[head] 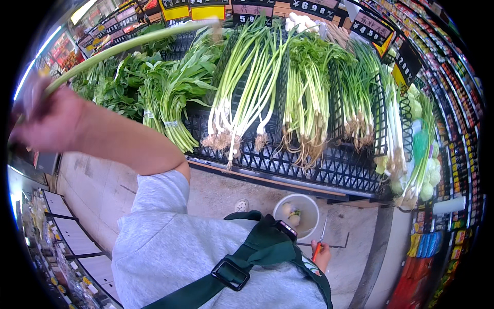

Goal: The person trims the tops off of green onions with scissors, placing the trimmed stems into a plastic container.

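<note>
My left hand point(52, 117), blurred and raised at the far left, grips a long green onion point(127, 44). Its pale root end reaches to the upper middle, above the vegetable display. Low beside my body, my right hand point(323, 255) holds a narrow-bladed knife point(318, 247) by its orange handle, blade pointing away from me. In front of me, loose green onions point(247, 89) with white stems and hairy roots lie on a black plastic crate point(332, 166). To their right are celery-like bunches point(308, 89) with brown roots.
Leafy greens point(173, 89) fill the display's left side. Thinner scallions point(359, 92) and leeks point(393, 127) lie to the right. A white bucket point(274, 216) with vegetable scraps stands on the floor below the crate's edge. Price signs point(251, 11) line the back; packed shelves point(455, 127) stand at right.
</note>
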### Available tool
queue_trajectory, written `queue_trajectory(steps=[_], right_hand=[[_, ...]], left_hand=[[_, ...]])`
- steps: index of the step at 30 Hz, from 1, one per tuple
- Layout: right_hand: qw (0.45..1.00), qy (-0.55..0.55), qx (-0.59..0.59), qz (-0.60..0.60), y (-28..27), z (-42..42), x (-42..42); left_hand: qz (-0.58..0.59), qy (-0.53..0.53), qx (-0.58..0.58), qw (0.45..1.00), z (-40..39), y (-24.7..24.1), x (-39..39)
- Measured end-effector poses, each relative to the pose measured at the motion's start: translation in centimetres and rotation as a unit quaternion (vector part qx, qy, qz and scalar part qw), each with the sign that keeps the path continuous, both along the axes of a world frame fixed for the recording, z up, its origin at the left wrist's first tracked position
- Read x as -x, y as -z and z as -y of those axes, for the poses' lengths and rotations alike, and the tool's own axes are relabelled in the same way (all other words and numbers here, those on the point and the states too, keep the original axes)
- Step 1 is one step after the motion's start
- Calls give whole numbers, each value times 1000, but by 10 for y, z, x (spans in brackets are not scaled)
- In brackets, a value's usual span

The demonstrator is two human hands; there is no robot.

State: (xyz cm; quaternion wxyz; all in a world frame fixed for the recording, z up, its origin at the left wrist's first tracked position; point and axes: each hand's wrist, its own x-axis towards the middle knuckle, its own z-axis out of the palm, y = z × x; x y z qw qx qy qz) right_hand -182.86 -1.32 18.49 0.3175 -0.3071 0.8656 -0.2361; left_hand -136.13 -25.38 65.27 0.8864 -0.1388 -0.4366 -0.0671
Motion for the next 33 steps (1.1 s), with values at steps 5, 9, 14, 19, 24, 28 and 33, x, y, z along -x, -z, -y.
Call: queue_trajectory(steps=[5,9,14,19,24,28,33], right_hand=[[996,17,85,-13,7,-17,16],[986,52,158,28,6,-22,27],[979,28,164,116,-48,-17,28],[967,-5,245,71,-74,-22,19],[984,-22,176,-27,-96,-31,21],[984,-45,164,-60,-91,-43,23],[988,-73,121,-57,-88,-52,20]], left_hand=[[421,50,-195,884,-26,1,19],[478,-7,-460,748,-9,75,125],[667,110,-597,431,-43,218,203],[686,190,-601,363,-74,305,234],[712,234,-603,275,-102,334,243],[725,256,-581,268,-115,347,250],[769,204,-535,283,-118,358,255]])
